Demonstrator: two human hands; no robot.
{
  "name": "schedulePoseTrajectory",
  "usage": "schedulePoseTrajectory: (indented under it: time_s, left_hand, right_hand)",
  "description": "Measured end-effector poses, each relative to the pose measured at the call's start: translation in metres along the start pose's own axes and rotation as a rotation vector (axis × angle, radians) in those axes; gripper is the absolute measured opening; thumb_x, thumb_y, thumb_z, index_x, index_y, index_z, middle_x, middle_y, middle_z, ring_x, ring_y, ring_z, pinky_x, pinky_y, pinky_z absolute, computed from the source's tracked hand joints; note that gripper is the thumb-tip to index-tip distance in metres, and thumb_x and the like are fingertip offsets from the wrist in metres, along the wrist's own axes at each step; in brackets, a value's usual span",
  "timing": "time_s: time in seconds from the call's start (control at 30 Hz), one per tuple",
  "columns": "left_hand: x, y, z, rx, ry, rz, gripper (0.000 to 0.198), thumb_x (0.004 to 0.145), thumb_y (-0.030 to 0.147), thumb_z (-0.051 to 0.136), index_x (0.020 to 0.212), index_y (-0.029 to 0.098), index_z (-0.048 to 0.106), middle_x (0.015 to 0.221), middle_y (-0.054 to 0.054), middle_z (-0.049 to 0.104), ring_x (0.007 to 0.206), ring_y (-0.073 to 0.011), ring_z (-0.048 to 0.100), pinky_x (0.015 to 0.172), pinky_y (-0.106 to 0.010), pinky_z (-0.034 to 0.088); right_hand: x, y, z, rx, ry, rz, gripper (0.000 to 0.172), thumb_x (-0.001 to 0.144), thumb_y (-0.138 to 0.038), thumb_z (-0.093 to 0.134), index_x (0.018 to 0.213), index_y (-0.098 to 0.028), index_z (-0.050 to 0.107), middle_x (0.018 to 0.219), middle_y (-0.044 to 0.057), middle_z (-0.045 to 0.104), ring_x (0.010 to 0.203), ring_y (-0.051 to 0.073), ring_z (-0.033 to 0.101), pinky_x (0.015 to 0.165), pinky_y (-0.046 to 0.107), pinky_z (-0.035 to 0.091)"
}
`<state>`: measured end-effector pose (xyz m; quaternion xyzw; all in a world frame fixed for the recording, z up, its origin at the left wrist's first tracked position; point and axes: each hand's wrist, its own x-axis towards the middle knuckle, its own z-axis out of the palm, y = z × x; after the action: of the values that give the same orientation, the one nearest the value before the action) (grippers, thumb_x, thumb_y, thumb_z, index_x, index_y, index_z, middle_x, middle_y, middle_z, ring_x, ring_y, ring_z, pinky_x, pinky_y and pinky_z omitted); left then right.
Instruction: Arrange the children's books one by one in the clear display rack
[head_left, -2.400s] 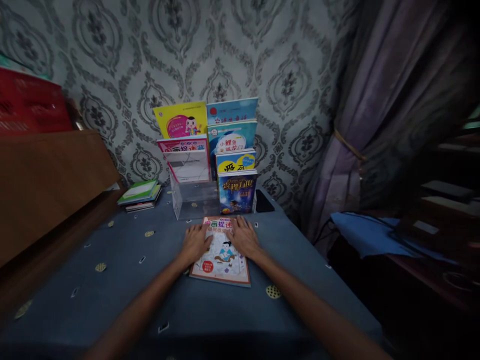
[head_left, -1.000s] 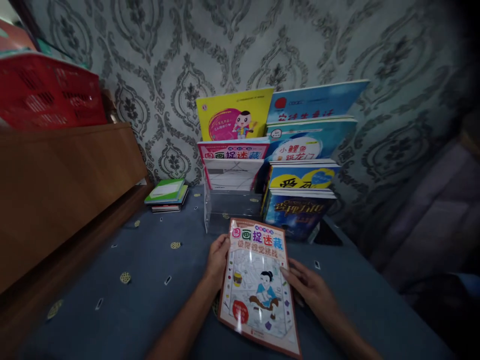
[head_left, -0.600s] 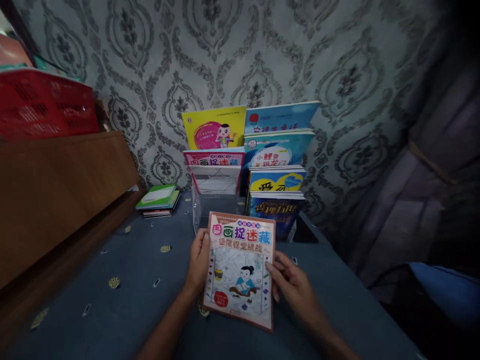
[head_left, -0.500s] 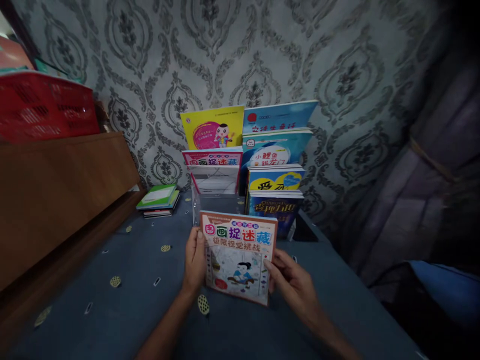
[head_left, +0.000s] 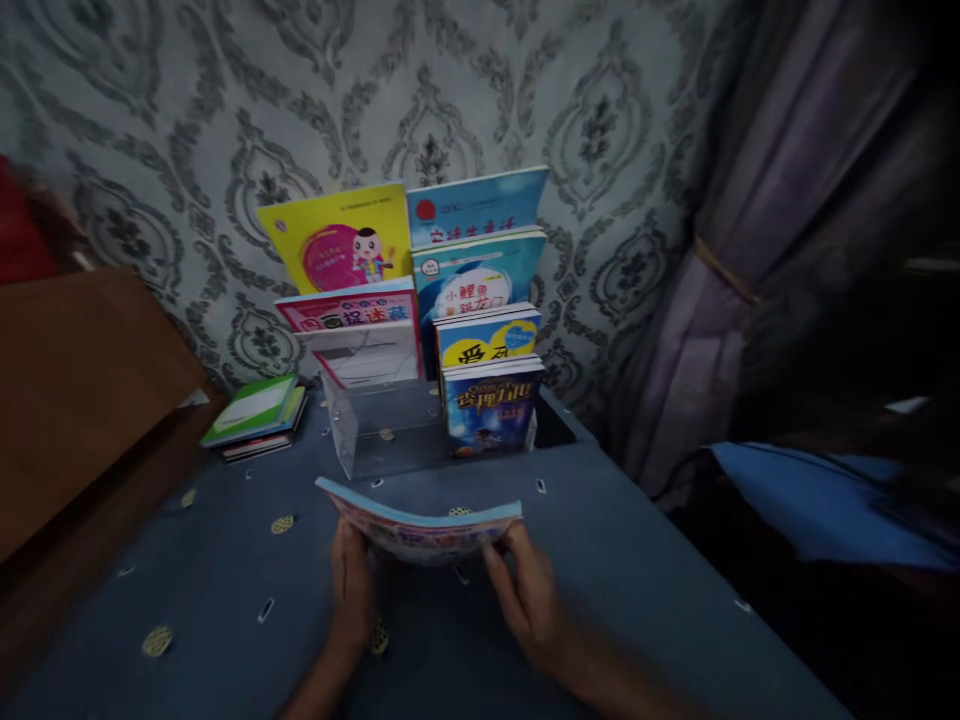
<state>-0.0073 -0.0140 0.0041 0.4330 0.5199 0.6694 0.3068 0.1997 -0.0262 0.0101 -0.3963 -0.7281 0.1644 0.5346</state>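
Observation:
Between my two hands is a thin picture book [head_left: 427,535], tipped so that its pale blue top edge faces up and its cover shows only as a narrow, bowed strip. My left hand [head_left: 354,585] grips its left end, and my right hand [head_left: 529,595] pinches the right end between thumb and fingers. Just beyond stands a clear acrylic book rack [head_left: 341,430]. In its tiers are a yellow book [head_left: 334,240], a pink-edged book [head_left: 360,310], blue books [head_left: 480,275], a yellow-and-blue book [head_left: 487,342] and a dark blue book [head_left: 491,410]. The rack's front left slot holds no book.
A small stack of books with a green one on top [head_left: 255,410] lies left of the rack on the blue patterned cloth [head_left: 225,580]. A brown wooden piece [head_left: 90,390] borders the left side. A tied curtain [head_left: 697,330] hangs at the right, near a blue object [head_left: 810,505].
The picture book has come away from the rack toward me and tilted from upright to nearly edge-on, bending slightly. Both hands keep hold of it. My view has turned to the right.

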Motion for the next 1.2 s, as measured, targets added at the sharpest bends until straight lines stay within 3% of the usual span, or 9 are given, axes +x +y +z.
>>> schedulePoseTrajectory:
  time_s: [0.2,0.47,0.63,0.8,1.03,1.2]
  left_hand:
    - [0.008,-0.003,-0.006,0.158,-0.025,0.087,0.069,0.079,0.087,0.044,0.072,0.021,0.062,0.071,-0.004,0.062,0.068,-0.0209,0.057,0.063,-0.030,0.049]
    - [0.005,0.001,-0.006,0.161,-0.070,0.063,0.060,0.083,0.080,0.049,0.073,0.022,0.062,0.071,-0.002,0.060,0.066,-0.0190,0.055,0.062,-0.028,0.048]
    - [-0.003,0.002,-0.001,0.012,0.018,-0.004,0.053,0.082,0.073,0.061,0.089,0.021,0.068,0.087,-0.003,0.067,0.086,-0.0209,0.061,0.079,-0.028,0.051]
    - [-0.007,0.004,-0.001,-0.004,0.030,-0.048,0.060,0.076,0.078,0.063,0.095,0.021,0.071,0.099,-0.006,0.072,0.098,-0.0243,0.064,0.086,-0.031,0.053]
    - [-0.007,0.004,-0.002,-0.077,-0.029,-0.039,0.052,0.084,0.068,0.063,0.109,0.022,0.068,0.113,-0.006,0.072,0.117,-0.0256,0.062,0.102,-0.032,0.048]
    - [-0.005,0.006,-0.002,-0.117,-0.102,0.001,0.049,0.086,0.066,0.062,0.108,0.023,0.068,0.110,-0.006,0.073,0.110,-0.0239,0.064,0.097,-0.031,0.049]
  right_hand:
    - [0.000,-0.004,-0.007,-0.006,-0.067,0.046,0.017,0.104,-0.025,0.040,0.113,-0.025,0.054,0.089,0.003,0.069,0.080,0.017,0.070,0.077,0.026,0.059]
    - [-0.010,0.008,-0.003,-0.029,-0.095,0.080,0.023,0.105,-0.032,0.037,0.116,-0.027,0.057,0.088,0.003,0.068,0.079,0.018,0.069,0.073,0.026,0.059]
    - [-0.014,0.019,0.004,-0.030,0.001,0.055,0.018,0.104,-0.031,0.042,0.112,-0.027,0.057,0.089,0.002,0.069,0.079,0.018,0.069,0.074,0.025,0.058]
    - [-0.008,0.014,0.001,-0.035,-0.046,0.059,0.014,0.104,-0.027,0.043,0.105,-0.024,0.056,0.088,0.003,0.069,0.078,0.017,0.068,0.074,0.024,0.057]
    - [-0.002,0.013,0.003,-0.045,0.002,-0.026,0.010,0.103,-0.024,0.044,0.098,-0.024,0.052,0.080,0.001,0.066,0.068,0.015,0.066,0.064,0.021,0.055]
    - [-0.001,0.013,0.003,-0.044,-0.008,-0.045,0.008,0.102,-0.022,0.044,0.101,-0.025,0.052,0.084,0.001,0.067,0.070,0.015,0.067,0.066,0.021,0.056]
